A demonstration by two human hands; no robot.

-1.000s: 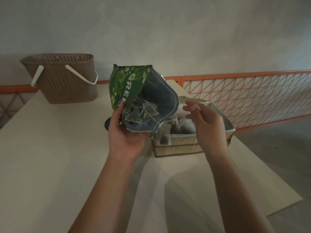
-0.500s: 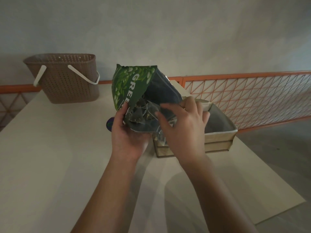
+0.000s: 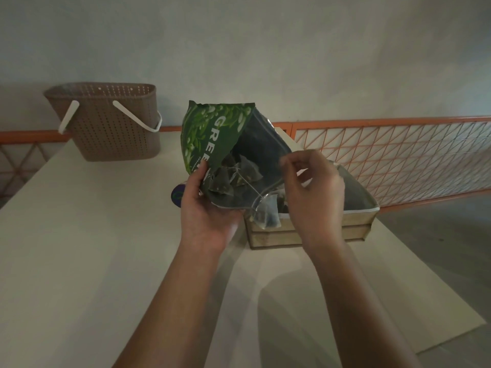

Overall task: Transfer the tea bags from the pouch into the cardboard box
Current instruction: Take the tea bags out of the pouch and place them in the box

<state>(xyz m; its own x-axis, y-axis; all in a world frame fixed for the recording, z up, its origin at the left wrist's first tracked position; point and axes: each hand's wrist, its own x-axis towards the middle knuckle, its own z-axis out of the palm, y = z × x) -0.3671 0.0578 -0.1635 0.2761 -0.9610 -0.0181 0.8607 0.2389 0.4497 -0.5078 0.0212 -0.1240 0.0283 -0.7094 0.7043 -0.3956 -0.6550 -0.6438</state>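
Reaching back into pouch [image 3: 212, 134], right hand [image 3: 313, 192] now pinches string at mouth; left hand [image 3: 204, 211] grips pouch; another bag [image 3: 267, 216] heading for box [image 3: 361, 221].

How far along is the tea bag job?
Partway. Some tea bags already sit in the cardboard box. The left hand holds the pouch open while the right hand pinches something small by its mouth. Several bags remain inside.
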